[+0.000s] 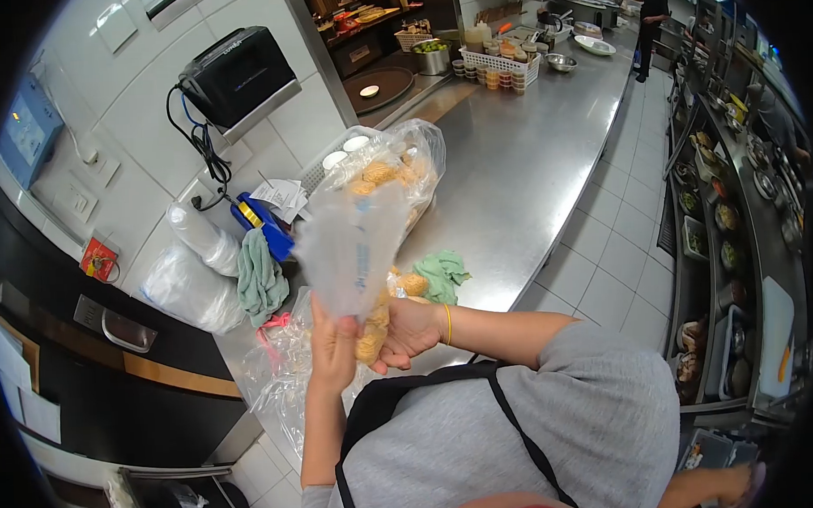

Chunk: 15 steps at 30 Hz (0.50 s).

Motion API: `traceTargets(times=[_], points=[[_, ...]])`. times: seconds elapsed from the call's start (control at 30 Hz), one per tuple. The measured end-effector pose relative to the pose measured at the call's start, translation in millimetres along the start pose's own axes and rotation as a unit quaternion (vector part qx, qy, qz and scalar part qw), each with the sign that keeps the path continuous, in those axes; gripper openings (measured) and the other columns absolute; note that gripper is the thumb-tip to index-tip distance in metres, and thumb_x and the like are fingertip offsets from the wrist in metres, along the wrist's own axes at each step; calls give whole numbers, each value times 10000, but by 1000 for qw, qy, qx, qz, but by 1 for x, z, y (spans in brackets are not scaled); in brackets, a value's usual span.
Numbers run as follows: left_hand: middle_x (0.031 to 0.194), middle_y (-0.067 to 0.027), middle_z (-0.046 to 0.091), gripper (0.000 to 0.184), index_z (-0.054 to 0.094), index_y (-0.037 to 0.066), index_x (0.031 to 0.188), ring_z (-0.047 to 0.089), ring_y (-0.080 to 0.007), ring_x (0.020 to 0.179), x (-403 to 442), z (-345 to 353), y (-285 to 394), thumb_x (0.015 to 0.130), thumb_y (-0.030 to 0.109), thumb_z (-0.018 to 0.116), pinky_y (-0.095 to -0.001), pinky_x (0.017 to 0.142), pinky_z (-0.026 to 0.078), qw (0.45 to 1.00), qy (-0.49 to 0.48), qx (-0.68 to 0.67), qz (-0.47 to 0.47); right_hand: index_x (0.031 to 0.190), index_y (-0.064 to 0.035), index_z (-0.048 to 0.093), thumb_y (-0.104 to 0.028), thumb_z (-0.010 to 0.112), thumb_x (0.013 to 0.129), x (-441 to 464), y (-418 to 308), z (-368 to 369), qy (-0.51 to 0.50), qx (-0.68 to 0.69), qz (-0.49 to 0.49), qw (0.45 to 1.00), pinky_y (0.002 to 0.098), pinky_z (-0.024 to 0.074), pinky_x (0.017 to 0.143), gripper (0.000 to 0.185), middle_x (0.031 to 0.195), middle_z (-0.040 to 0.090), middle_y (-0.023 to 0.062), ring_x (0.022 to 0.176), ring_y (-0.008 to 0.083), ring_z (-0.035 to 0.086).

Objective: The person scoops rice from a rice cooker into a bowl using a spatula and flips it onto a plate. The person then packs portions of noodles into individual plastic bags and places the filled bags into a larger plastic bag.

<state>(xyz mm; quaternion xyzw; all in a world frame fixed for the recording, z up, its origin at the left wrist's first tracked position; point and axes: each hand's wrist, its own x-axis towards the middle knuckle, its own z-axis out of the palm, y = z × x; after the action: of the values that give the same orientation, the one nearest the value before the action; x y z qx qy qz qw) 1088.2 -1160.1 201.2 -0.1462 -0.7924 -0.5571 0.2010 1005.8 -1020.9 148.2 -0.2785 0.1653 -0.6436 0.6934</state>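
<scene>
the left hand (335, 350) pinched the bag (356, 251), which extended lengthwise away from fingers; the right hand (411, 328) curled around its filled end.

And it's one left hand (335, 348), one right hand (413, 327), one printed bag (348, 251), two green cloths (261, 281), one wristband (448, 324)!

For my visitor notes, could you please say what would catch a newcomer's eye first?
Probably the cloudy plastic bag near the centre, held up in the left grip, with the right grip at its lower end. Next comes the clear bag of golden pieces just beyond it, then the black wall device, upper left.
</scene>
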Motion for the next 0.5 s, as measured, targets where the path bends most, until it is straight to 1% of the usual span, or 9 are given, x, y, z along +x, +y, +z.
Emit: traceTargets(times=[0.1,0.17,0.2,0.23,0.27,0.33,0.37,0.43,0.5], points=[[1124,-113,461,387,506,-35,1061,433,-210,1050,-8,5,-7,938,310,379,-322,941,292,997,-33,67,18,1060,-67,533,-610,175,873,-11,-12,3,-10,-16,-16,1000,287,500,542,677,960,569,184,684,193,601],[1056,-91,478,360,511,-20,1010,417,-202,1056,-17,4,-12,946,303,363,-316,937,288,989,-39,-107,-94,1098,-86,500,-536,252,900,-15,-18,14,102,-56,-109,987,315,488,708,551,979,563,135,881,195,562],[1056,-91,478,360,511,-20,1010,417,-202,1056,-16,9,-12,946,303,363,-316,937,288,989,-33,-106,-94,1138,-92,448,-360,447,889,-19,-25,20,80,-36,-146,985,340,442,825,366,1025,542,94,1002,193,503],[997,-74,480,356,511,-9,991,420,-185,1038,-13,18,-11,950,306,351,-310,927,296,972,29,-207,-110,1138,-92,448,-360,447,889,-17,-25,23,77,-36,-140,987,340,442,825,366,1025,542,94,1002,193,503],[939,-57,481,353,510,1,972,423,-169,1021,-10,23,-11,953,309,338,-305,918,304,940,92,-306,-123,1152,-97,426,-257,508,854,-14,-26,26,150,-139,-213,955,338,437,837,347,1060,522,85,1003,192,504],[922,-55,483,346,503,17,928,429,-163,1005,-4,24,-20,954,316,331,-302,921,304,904,119,-384,-145,1112,-108,449,-8,617,713,-10,-25,24,257,-383,-336,821,338,403,883,444,1161,454,86,1046,219,475],[904,-52,485,345,496,33,883,435,-156,988,-3,25,-26,955,323,324,-299,924,305,861,137,-460,-168,1112,-108,449,-8,617,713,-7,-22,26,253,-386,-333,822,338,403,883,444,1161,454,86,1046,219,475],[921,-56,486,335,480,50,834,435,-157,993,-8,16,-46,955,323,327,-306,933,303,849,119,-481,-182,1064,-111,487,8,617,659,-3,-11,35,281,-711,-406,500,357,377,903,442,1148,449,107,1060,276,446],[938,-60,487,334,463,67,785,436,-158,998,-12,13,-51,954,323,330,-313,943,302,838,101,-499,-197,1040,-102,507,-4,632,611,1,7,14,269,-733,-389,490,376,342,930,458,1150,430,123,1077,326,402]])
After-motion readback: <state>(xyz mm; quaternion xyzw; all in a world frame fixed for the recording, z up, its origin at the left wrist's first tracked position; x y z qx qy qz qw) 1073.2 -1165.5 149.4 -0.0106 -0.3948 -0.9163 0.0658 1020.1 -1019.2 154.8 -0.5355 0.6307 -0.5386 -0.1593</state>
